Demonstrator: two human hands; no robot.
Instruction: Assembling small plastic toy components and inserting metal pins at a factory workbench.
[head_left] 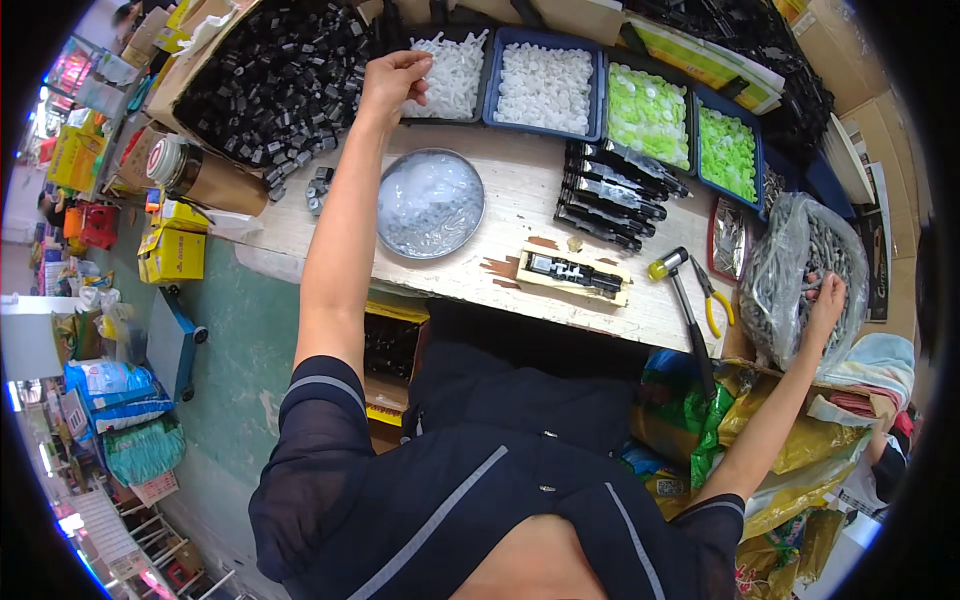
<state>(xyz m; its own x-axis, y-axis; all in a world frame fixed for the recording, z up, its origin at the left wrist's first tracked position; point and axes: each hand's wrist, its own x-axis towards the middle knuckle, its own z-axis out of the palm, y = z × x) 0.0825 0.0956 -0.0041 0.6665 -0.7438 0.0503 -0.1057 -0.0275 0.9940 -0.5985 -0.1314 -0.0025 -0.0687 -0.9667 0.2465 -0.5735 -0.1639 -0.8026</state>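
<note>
My left hand (395,85) is raised at the left edge of a tray of white plastic pieces (452,75). Its fingers are curled together; whatever they hold is too small to make out. Far to the right, my right hand (826,308) reaches into a clear plastic bag (790,225) of small dark grey parts. Those fingers look pinched, with their contents unclear. Between both arms, a black mechanical assembly (575,272) lies in a cream-coloured holder (618,290) near the table's front edge. Several similar black assemblies (612,195) are lined up behind it.
Trays of round white pieces (545,88) and green pieces (648,112) line the back. A box of black parts (280,80) and a jar (205,178) stand left. A round dish (430,203) sits centrally. A hammer (685,305) and yellow-handled pliers (717,305) lie right.
</note>
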